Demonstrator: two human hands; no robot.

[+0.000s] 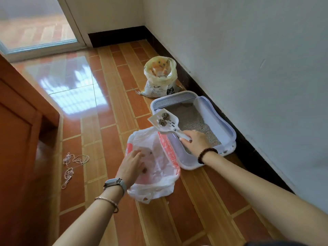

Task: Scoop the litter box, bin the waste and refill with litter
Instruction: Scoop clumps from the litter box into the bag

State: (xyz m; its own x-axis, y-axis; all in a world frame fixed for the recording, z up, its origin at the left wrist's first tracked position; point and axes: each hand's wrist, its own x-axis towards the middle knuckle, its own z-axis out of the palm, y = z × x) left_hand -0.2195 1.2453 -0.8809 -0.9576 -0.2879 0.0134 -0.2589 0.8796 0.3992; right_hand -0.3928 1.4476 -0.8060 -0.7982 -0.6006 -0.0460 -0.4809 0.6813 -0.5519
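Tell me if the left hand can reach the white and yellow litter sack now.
Probably not without leaning forward. The left hand grips the white plastic bag, and the litter sack stands past the far end of the pale plastic litter box. Only tiled floor lies between.

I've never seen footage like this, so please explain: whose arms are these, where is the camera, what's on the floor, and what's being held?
One camera, worn on the person's head, looks down at their bare arms. The right hand grips a white slotted plastic scoop carrying two grey clumps over the edge of the pale lavender plastic litter box. The left hand holds open a thin white and red plastic bag. On the tiled floor sit an opened yellow and white litter sack and loose string.
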